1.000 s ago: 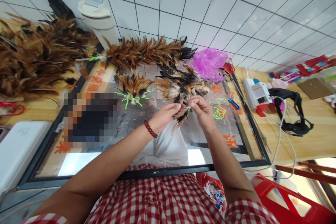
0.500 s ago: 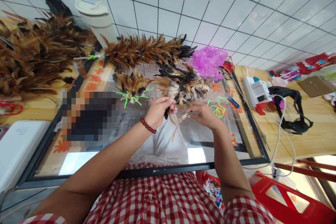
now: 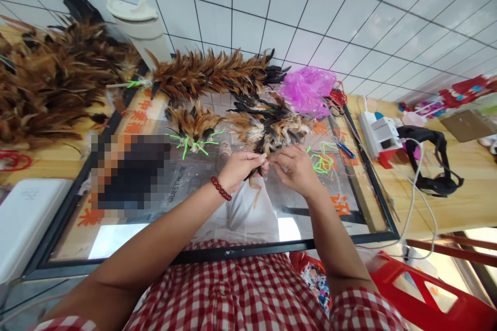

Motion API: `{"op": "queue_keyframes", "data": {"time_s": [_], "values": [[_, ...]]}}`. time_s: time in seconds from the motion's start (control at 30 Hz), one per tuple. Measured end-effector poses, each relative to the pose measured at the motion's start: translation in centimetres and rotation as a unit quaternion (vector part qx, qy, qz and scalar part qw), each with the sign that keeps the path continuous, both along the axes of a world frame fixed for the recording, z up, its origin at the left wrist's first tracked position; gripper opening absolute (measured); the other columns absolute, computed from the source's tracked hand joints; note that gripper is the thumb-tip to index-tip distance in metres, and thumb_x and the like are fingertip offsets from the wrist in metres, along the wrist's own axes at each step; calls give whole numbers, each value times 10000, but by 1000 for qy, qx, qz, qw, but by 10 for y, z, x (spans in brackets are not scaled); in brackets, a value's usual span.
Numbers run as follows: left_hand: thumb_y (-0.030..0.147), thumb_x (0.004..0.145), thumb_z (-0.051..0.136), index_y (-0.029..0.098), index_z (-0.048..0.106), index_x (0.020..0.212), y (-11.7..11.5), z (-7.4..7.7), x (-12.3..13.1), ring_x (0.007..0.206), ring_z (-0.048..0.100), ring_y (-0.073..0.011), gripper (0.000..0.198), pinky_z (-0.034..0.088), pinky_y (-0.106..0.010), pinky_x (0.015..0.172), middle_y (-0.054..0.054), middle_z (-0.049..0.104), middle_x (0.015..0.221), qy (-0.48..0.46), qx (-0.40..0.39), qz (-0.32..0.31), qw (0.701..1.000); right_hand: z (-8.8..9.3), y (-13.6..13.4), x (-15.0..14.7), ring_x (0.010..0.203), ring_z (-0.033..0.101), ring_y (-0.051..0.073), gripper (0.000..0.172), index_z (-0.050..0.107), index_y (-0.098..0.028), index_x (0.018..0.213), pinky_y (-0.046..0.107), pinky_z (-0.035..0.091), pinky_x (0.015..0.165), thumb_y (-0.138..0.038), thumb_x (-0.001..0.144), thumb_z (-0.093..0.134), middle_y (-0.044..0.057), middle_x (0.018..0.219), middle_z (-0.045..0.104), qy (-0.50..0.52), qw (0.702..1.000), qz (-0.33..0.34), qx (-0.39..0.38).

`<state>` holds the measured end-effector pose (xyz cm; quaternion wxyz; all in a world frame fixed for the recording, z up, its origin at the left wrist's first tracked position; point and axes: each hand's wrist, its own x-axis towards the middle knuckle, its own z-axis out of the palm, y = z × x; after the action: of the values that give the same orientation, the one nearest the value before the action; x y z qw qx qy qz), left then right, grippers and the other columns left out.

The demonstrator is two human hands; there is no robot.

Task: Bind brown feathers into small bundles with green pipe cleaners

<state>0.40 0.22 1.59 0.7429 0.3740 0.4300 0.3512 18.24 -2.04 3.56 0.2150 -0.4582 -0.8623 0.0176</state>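
My left hand [image 3: 240, 169], with a beaded bracelet on the wrist, is closed in a pinch on feathers [image 3: 255, 185]; dark and tan tips hang below its fingers. Against its fingertips, my right hand [image 3: 293, 168] is also pinched; a small pale feather end seems to be between its fingers, partly hidden. Just beyond both hands lies a loose pile of brown, black and whitish feathers [image 3: 272, 126]. Left of the pile sits a feather bundle [image 3: 194, 124] with bright green ties [image 3: 194, 146]. Green string [image 3: 323, 159] lies right of my right hand.
A long feather garland [image 3: 217, 75] runs along the back, beside a white lidded cup [image 3: 135, 23]. A pink plastic bag [image 3: 308, 90], blue tool [image 3: 345, 150] and power strip [image 3: 375, 132] are at right. A large feather heap [image 3: 50, 83] fills the left.
My right hand has moved left from the table to meet my left hand's fingertips, and its fingers have closed. My left hand keeps its grip on the feathers.
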Motion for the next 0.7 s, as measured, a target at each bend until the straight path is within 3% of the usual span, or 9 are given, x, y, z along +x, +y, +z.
{"op": "queue_keyframes", "data": {"time_s": [0.23, 0.37, 0.47, 0.6, 0.7], "values": [[326, 700, 703, 110, 689, 574, -2, -2, -1, 514, 553, -114, 250, 426, -240, 525, -75, 657, 585, 37, 56, -78, 995, -6, 0, -5, 836, 612, 176, 140, 663, -209, 880, 350, 385, 814, -201, 875, 523, 37, 859, 692, 60, 998, -31, 19], [253, 699, 712, 111, 699, 641, 2, -4, 0, 599, 602, -128, 153, 473, -253, 637, -63, 671, 628, -61, 39, 21, 997, -6, 2, -9, 793, 600, 168, 139, 664, -204, 935, 322, 429, 745, -293, 870, 578, 45, 861, 680, 174, 980, -90, -28], [205, 725, 701, 115, 699, 720, 8, -2, -2, 709, 637, -137, 90, 499, -268, 735, -67, 702, 751, -160, -17, 99, 982, -8, 3, -16, 703, 569, 137, 191, 668, -200, 877, 279, 449, 649, -382, 842, 619, 31, 816, 659, 278, 950, -74, -126], [177, 793, 639, 112, 689, 773, 14, 0, -7, 782, 653, -145, 84, 511, -291, 814, -83, 709, 839, -222, -68, 115, 966, -17, 3, -27, 697, 555, 133, 277, 674, -198, 887, 280, 461, 660, -426, 738, 724, 33, 833, 650, 291, 941, -31, -170], [146, 823, 593, 118, 673, 748, 16, -1, -7, 809, 662, -149, 114, 517, -303, 829, -76, 703, 839, -251, -79, 129, 956, -20, 2, -31, 693, 571, 136, 194, 681, -194, 801, 292, 462, 693, -387, 806, 664, 31, 773, 654, 304, 936, -11, -177]]}}
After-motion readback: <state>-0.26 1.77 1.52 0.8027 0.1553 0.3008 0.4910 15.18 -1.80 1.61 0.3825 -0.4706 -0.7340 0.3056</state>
